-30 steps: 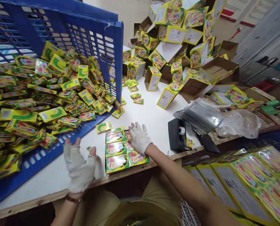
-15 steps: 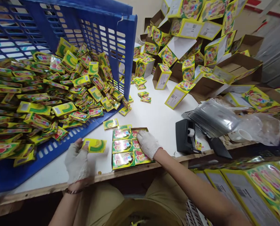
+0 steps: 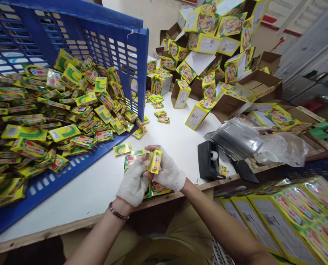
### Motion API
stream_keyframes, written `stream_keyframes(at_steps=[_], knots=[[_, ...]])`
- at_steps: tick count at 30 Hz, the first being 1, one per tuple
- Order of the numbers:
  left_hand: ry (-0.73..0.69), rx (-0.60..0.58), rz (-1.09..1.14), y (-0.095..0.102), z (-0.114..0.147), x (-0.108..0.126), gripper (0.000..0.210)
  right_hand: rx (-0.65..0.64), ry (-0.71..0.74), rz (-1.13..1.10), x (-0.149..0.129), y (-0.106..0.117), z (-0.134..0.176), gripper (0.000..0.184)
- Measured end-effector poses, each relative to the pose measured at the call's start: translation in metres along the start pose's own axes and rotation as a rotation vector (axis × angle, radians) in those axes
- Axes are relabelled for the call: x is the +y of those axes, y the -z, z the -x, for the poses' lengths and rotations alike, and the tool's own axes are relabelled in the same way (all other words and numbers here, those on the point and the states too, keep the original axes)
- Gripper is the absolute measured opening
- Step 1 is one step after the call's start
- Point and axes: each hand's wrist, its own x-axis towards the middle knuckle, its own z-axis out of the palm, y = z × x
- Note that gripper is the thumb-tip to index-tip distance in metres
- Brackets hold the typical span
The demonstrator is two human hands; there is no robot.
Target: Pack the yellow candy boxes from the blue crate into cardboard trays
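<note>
Both hands wear white gloves with bare fingertips and meet above the display box. A small yellow candy box (image 3: pixel 154 162) is held between them, tilted up on end. My left hand (image 3: pixel 133 180) grips it from the left, fingers closed. On its other side my right hand (image 3: pixel 168 167) has its fingers closed around it too. Beneath them the open display box (image 3: pixel 128 160) holds rows of the same small green and yellow boxes, mostly hidden by the hands. One loose candy box (image 3: pixel 122 149) lies flat just behind the display box's left corner.
A blue crate (image 3: pixel 142 73) heaped with small candy boxes stands at the left. Empty cartons (image 3: pixel 199 114) are piled at the back right. A black tape dispenser (image 3: pixel 206 160), clear plastic sheets (image 3: pixel 237 136) and a cup (image 3: pixel 266 158) sit on the right. Filled boxes (image 3: pixel 266 213) stand lower right.
My left hand has brought the candy box rightward over the display box and turned it on end. My right hand has lifted from the display box to meet it. The view has shifted slightly.
</note>
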Motion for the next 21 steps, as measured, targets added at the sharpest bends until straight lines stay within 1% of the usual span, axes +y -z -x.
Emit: stream_keyframes(at_steps=[1,2,3,5,6,7,8,10,11,13,15,18,21], knots=[[-0.019,-0.014,-0.08,0.002,-0.003,-0.001,0.038,0.003,0.036,0.025,-0.002,0.007,-0.001,0.082],[-0.078,0.016,-0.193,0.008,-0.007,0.001,0.041,0.0,0.077,0.083,-0.003,0.016,-0.002,0.079],[-0.159,0.071,-0.339,0.019,-0.015,0.004,0.042,-0.01,0.113,0.183,-0.003,0.025,-0.003,0.076],[-0.395,0.268,-0.774,0.05,-0.037,0.012,0.041,-0.076,0.124,0.459,0.001,0.042,-0.006,0.074],[-0.452,0.306,-1.005,0.067,-0.05,0.016,0.039,-0.138,0.099,0.607,0.005,0.048,-0.007,0.074],[-0.453,0.305,-1.212,0.083,-0.064,0.02,0.036,-0.211,0.069,0.743,0.009,0.052,-0.009,0.073],[-0.434,0.262,-1.27,0.097,-0.078,0.022,0.034,-0.28,0.046,0.854,0.013,0.053,-0.01,0.071],[-0.406,0.156,-1.343,0.117,-0.099,0.022,0.029,-0.389,0.045,0.974,0.021,0.048,-0.011,0.063],[-0.389,0.112,-1.349,0.124,-0.106,0.021,0.028,-0.413,0.064,0.995,0.025,0.043,-0.011,0.059],[-0.356,0.068,-1.364,0.13,-0.113,0.016,0.028,-0.405,0.111,1.006,0.033,0.032,-0.009,0.049],[-0.319,0.075,-1.346,0.132,-0.114,0.011,0.027,-0.36,0.136,1.008,0.039,0.022,-0.004,0.044],[-0.268,0.122,-1.25,0.133,-0.112,0.007,0.029,-0.304,0.178,1.003,0.05,0.013,0.004,0.048],[-0.239,0.213,-1.072,0.134,-0.105,0.008,0.043,-0.285,0.23,0.994,0.06,0.013,0.008,0.052]])
